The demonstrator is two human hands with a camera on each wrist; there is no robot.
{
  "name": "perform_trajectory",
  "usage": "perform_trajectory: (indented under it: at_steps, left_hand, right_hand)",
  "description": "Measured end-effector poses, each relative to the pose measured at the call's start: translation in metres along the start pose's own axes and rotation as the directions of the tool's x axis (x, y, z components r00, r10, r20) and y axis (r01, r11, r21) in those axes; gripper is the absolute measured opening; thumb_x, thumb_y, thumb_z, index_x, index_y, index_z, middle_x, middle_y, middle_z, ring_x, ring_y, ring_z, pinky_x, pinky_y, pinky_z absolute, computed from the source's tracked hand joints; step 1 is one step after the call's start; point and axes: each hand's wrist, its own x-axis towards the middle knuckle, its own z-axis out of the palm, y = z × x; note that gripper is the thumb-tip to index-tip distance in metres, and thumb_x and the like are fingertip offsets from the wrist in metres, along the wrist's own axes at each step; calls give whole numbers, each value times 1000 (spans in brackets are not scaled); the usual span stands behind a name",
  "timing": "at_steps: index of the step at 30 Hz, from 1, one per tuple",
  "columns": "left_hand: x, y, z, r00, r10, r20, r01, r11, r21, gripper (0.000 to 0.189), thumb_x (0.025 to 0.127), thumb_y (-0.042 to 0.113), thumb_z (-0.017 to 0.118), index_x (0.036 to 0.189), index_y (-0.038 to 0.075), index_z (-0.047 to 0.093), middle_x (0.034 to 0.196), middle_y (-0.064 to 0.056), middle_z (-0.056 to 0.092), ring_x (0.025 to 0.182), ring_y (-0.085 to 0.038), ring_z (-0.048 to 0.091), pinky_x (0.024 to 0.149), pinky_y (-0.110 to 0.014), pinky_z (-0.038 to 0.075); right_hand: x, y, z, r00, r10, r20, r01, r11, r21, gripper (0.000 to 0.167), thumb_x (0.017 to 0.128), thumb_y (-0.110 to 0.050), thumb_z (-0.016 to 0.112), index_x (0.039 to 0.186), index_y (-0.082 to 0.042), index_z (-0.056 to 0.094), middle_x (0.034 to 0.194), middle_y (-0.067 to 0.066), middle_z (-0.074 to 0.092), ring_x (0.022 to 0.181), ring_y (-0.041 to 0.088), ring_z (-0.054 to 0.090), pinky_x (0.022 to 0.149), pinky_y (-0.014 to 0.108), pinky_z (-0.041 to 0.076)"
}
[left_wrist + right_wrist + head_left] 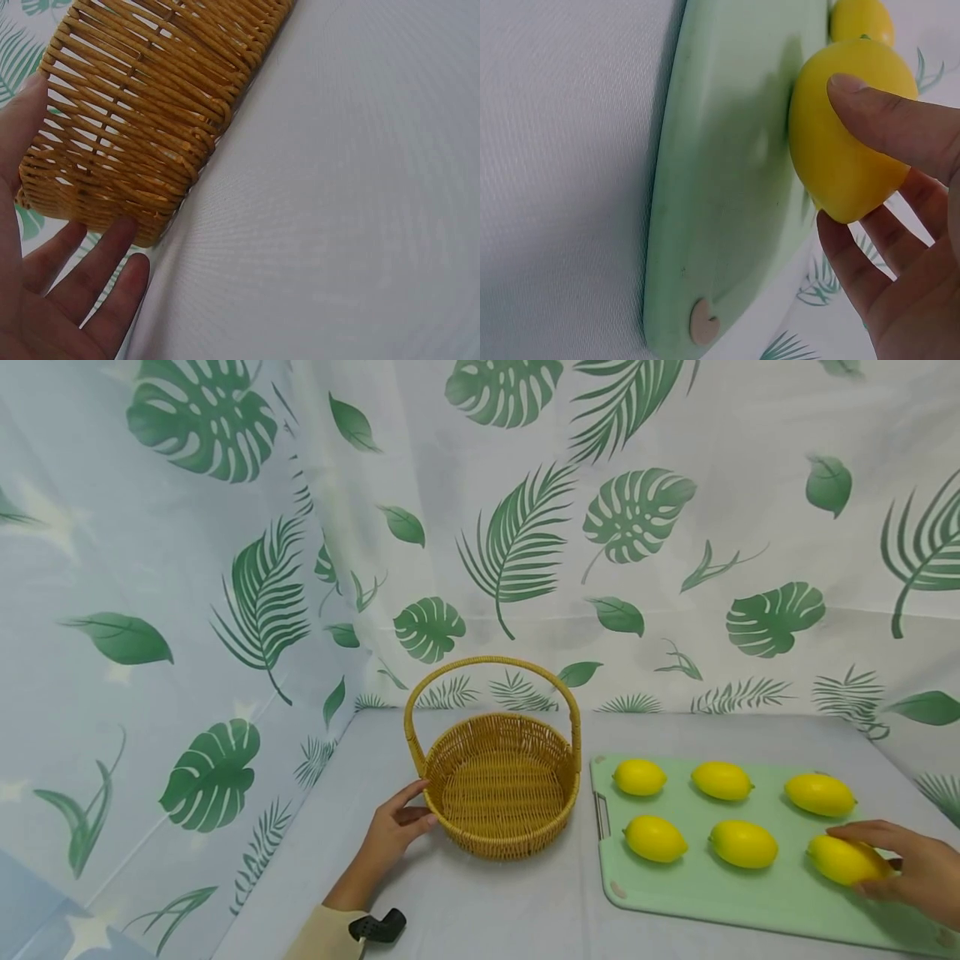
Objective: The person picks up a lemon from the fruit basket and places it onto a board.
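A woven wicker basket point(502, 793) with a tall arched handle stands on the table, its inside bare. My left hand point(401, 827) is at the basket's left side, thumb and fingers spread against the weave point(142, 112). On the light green cutting board point(675, 893) lie several yellow lemons in two rows. At the board's front right, my right hand point(911, 864) grips the nearest lemon point(847, 860), thumb on one side and fingers around the other. The right wrist view shows this lemon point(855, 127) right at the board's surface, with another lemon point(862, 21) behind it.
The board lies to the right of the basket, with a metal-edged handle slot point(601, 815) on its left side. A pale cloth covers the table point(517, 910). Leaf-printed curtains point(540, 585) hang behind and at the left.
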Motion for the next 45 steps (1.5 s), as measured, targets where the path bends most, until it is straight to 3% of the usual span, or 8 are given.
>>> perform_trajectory:
  at_steps: [6, 16, 23, 27, 30, 38, 41, 45]
  left_hand:
    - [-5, 21, -1, 999, -3, 40, 3, 1000, -19, 64, 87, 7, 74, 143, -3, 45, 145, -24, 43, 104, -36, 63, 78, -30, 54]
    - [-4, 31, -1, 998, 6, 63, -7, 1000, 12, 63, 88, 10, 74, 142, -4, 45, 144, -24, 43, 104, -30, 64, 79, -30, 54]
    - [-1, 15, 1, 998, 33, 47, -33, 999, -7, 62, 88, 5, 73, 142, -5, 45, 143, -26, 44, 103, -37, 63, 77, -30, 55]
    - [2, -1, 1, 999, 26, 34, -26, 1000, -6, 62, 88, 7, 73, 143, -1, 45, 144, -22, 44, 103, -31, 64, 78, -30, 54]
    - [4, -4, -1, 999, 25, 45, -25, 1000, 3, 61, 89, 10, 73, 143, 3, 47, 145, -18, 45, 104, -26, 64, 79, -30, 54]
    - [8, 4, -22, 995, 10, 100, -15, 998, 56, 50, 95, 13, 65, 142, 4, 50, 144, -14, 47, 108, -23, 63, 85, -28, 51]
    - [8, 15, -31, 990, 22, 136, -27, 999, 36, 47, 98, 9, 60, 141, -2, 47, 142, -22, 47, 109, -31, 62, 86, -27, 50]
    - [6, 35, -42, 990, 34, 136, -37, 999, 18, 45, 98, 5, 59, 139, -8, 46, 136, -30, 49, 108, -45, 59, 86, -25, 50]
  right_hand:
    - [1, 2, 2, 1000, 18, 16, -18, 1000, 22, 80, 58, -22, 90, 126, 6, 57, 119, 34, 50, 104, 54, 45, 69, 53, 50]
    - [-13, -24, -8, 993, -82, -82, 82, 997, 2, 73, 55, -10, 92, 119, 6, 62, 113, 29, 57, 99, 48, 52, 71, 57, 51]
    - [-13, -18, -7, 994, -71, -86, 73, 997, 18, 74, 54, -11, 92, 119, 6, 61, 114, 30, 56, 101, 50, 51, 70, 56, 51]
    - [-11, -13, -7, 997, -49, -61, 51, 998, 35, 75, 55, -12, 92, 121, 6, 61, 116, 31, 55, 102, 51, 50, 70, 56, 52]
    - [-10, -15, -9, 997, -46, -54, 47, 999, 20, 75, 56, -15, 92, 121, 6, 60, 116, 31, 55, 101, 50, 51, 70, 55, 52]
    - [-4, -31, -12, 996, -60, -61, 61, 998, 18, 80, 63, -33, 90, 125, 5, 58, 121, 34, 53, 103, 49, 50, 76, 62, 46]
    - [-2, -33, -13, 997, -39, -64, 42, 998, 42, 82, 63, -36, 89, 126, 6, 57, 123, 35, 51, 105, 50, 49, 77, 60, 48]
    - [1, -36, -12, 995, -38, -89, 44, 997, 57, 83, 64, -38, 88, 126, 7, 57, 124, 36, 50, 106, 50, 47, 77, 57, 50]
